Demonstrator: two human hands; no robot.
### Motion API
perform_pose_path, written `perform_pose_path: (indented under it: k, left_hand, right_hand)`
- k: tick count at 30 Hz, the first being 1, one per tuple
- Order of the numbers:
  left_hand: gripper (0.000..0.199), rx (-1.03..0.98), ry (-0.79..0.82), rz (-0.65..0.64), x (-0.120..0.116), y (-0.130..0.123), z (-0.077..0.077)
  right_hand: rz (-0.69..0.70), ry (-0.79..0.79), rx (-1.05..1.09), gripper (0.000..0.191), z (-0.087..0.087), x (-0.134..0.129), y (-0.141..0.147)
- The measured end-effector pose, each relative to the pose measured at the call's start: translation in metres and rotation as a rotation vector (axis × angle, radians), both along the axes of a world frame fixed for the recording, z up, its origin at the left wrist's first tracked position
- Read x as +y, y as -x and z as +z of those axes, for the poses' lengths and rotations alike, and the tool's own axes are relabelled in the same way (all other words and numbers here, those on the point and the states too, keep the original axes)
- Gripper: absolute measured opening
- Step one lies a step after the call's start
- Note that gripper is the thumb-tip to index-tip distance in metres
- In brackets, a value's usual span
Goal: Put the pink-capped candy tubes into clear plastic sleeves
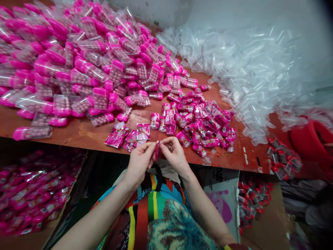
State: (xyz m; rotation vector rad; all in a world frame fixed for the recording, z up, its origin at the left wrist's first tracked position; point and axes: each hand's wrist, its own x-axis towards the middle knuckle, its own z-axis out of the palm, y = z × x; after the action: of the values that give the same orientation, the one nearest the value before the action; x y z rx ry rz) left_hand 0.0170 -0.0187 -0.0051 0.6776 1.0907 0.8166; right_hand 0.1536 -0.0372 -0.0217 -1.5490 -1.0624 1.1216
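Observation:
Close together at the table's front edge, my two hands pinch a thin pink wrapper point(157, 150) between them. My left hand point(140, 159) has its thumb and fingertips closed on the wrapper's left side. My right hand point(174, 155) holds the other side, its fingers curled. Flat pink printed wrappers point(116, 135) lie on the table just left of and beyond my hands. Beyond my right hand is a pile of small wrapped pink containers point(200, 121). Pink-capped clear containers with round pale pink balls point(100, 99) form a large heap at the left.
Clear empty containers point(241, 76) are heaped at the back right of the brown table point(85, 133). A red tub point(309, 142) and red-capped containers point(282, 159) are at the right. Below the table, boxes hold pink packs point(33, 194) at left and red-capped containers point(252, 201) at right.

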Motion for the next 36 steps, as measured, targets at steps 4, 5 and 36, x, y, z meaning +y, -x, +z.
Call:
perform_pose_path:
  k: [4, 5, 36]
  left_hand:
    - [0.029, -0.012, -0.053, -0.111, 0.006, 0.001, 0.003]
    - [0.030, -0.013, -0.055, -0.119, 0.006, 0.001, 0.003]
    - [0.040, 0.063, -0.167, 0.363, 0.030, -0.051, -0.008]
  right_hand:
    - [0.017, -0.021, 0.038, 0.013, -0.002, 0.001, 0.002]
    - [0.013, -0.032, 0.004, 0.012, -0.004, 0.001, 0.003]
    - [-0.327, -0.253, -0.114, 0.022, -0.002, 0.058, 0.038]
